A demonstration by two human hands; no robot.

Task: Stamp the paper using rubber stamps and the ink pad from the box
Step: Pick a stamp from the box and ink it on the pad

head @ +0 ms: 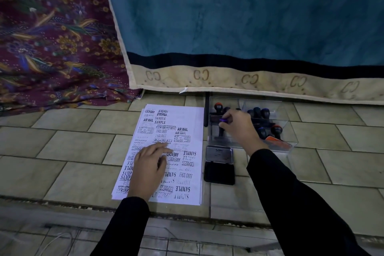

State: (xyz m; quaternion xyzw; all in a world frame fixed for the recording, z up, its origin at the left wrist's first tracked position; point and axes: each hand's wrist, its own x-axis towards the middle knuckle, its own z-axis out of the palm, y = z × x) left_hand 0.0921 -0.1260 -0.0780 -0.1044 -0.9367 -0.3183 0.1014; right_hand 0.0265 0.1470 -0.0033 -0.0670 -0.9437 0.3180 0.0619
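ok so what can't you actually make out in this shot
Head view, the only one:
- Wording on the purple-topped stamp that the right hand pinches: its face is out of sight and fingers cover the handle.
- Prints on the paper beneath the left hand: covered.
- Label on the ink pad lid: too small to read.
- Number of stamps in the clear box: the right hand hides some.

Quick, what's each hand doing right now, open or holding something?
Left hand: open, resting flat on the paper.
Right hand: gripping a purple-topped stamp inside the clear box.
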